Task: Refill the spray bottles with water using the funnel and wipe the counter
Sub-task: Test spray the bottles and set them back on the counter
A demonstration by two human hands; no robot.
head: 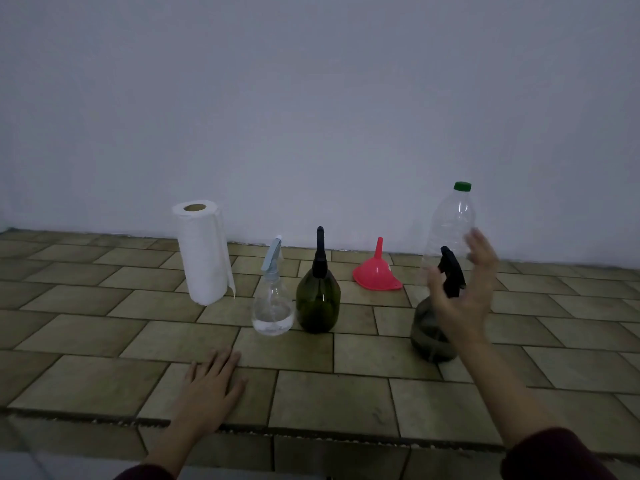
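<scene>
- Toward the right side of the tiled tabletop (pixel 332 386), the right hand (pixel 460 299) hangs in the air with fingers spread and loose, holding nothing, its grip wide open.
- Just behind and below that palm stands a dark smoky spray bottle (pixel 429 330), upright, its black trigger head (pixel 452 271) showing between thumb and fingers; whether skin touches it I cannot tell.
- Behind it, close to the back edge, a tall clear water bottle (pixel 450 226) with a green cap stands upright, also within that hand's reach.
- Lying flat near the front edge, the left hand (pixel 211 386) presses the tiles, fingers straight, gripping nothing.
- A red funnel (pixel 376 275) sits mouth-down near the back edge, between the green spray bottle (pixel 318 299) and the right hand.
- A clear spray bottle (pixel 273 306) with a little water stands just left of the green one; a paper towel roll (pixel 204 251) stands further left.
- Judging by position, the right hand is far nearer the dark bottle, whose long axis is vertical.
</scene>
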